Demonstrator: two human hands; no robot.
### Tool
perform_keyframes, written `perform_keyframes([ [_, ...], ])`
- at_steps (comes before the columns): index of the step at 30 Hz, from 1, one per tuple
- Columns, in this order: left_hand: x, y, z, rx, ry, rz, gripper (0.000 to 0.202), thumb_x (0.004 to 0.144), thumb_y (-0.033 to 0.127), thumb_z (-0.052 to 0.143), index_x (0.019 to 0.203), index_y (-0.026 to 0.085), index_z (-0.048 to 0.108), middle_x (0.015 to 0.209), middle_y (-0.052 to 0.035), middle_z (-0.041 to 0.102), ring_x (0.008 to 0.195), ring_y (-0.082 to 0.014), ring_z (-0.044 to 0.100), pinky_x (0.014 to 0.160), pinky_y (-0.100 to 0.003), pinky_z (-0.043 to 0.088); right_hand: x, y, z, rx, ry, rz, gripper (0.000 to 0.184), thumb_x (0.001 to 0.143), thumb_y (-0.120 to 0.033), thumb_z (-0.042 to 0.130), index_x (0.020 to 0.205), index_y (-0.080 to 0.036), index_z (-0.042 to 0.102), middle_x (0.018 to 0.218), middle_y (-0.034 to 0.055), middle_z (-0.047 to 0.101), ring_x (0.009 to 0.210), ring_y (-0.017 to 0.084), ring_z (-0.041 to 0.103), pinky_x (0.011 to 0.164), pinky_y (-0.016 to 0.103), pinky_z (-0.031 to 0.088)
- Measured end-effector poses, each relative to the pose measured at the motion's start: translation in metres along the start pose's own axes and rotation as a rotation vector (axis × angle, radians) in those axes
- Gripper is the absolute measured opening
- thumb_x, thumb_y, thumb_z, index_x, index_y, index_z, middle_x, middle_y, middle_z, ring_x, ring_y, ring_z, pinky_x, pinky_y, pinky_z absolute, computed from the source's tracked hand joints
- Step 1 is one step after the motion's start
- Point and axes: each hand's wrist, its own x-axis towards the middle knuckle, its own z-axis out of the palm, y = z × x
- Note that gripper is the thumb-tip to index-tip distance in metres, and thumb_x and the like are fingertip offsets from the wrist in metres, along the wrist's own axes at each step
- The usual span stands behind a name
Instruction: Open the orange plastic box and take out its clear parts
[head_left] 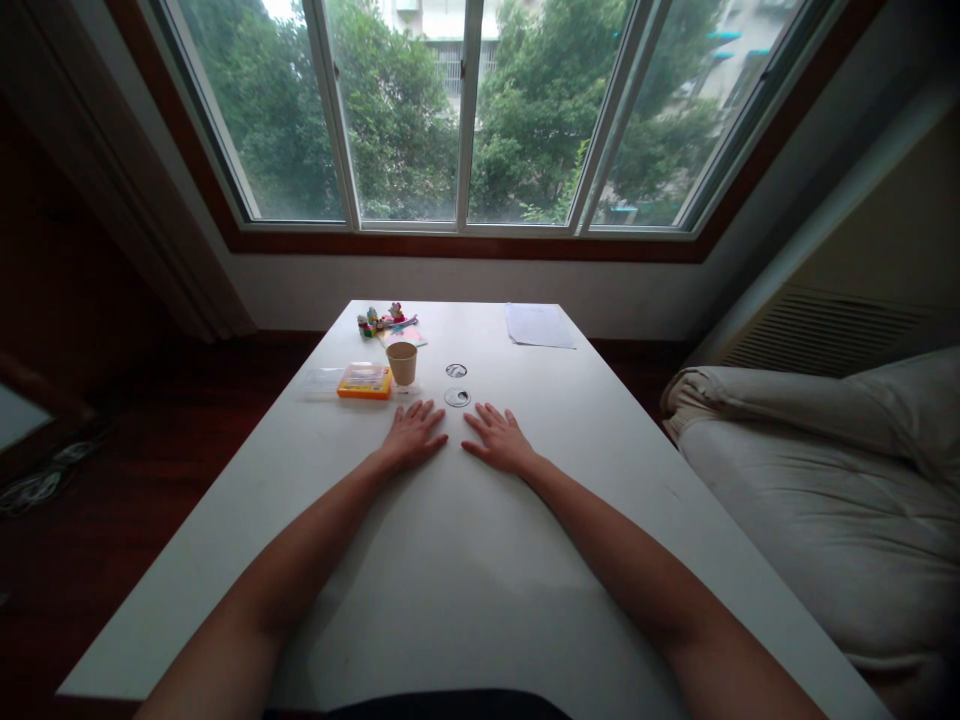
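My left grip (412, 436) and right grip (498, 439) lie palm down on the white desk (465, 570), mid-frame, fingers spread and touching its surface. Just beyond them, at the frame's centre, sit two round black-and-white pieces (457, 398), with a paper cup (403, 368) to their left.

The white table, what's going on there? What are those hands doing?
A person has both hands down on the white table: the left hand and the right hand lie side by side, apart, holding nothing. Just past them are two round shapes with dark outlines. A brown cup and an orange box stand beyond the left hand, and white paper lies near the far edge.
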Motion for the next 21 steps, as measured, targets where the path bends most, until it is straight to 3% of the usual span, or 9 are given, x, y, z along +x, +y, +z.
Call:
perform_keyframes([
  [21, 0.0026, -0.0051, 0.0072, -0.004, 0.026, 0.02, 0.067, 0.094, 0.066, 0.034, 0.153, 0.033, 0.036, 0.164, -0.0068, 0.025, 0.151, -0.0335, 0.016, 0.119, -0.06, 0.013, 0.0025, 0.0037, 0.0074, 0.018, 0.05, -0.012, 0.075, 0.093, -0.073, 0.034, 0.156, -0.032, 0.03, 0.165, 0.0078, 0.019, 0.152, 0.031, 0.015, 0.12, 0.056, 0.009],
])
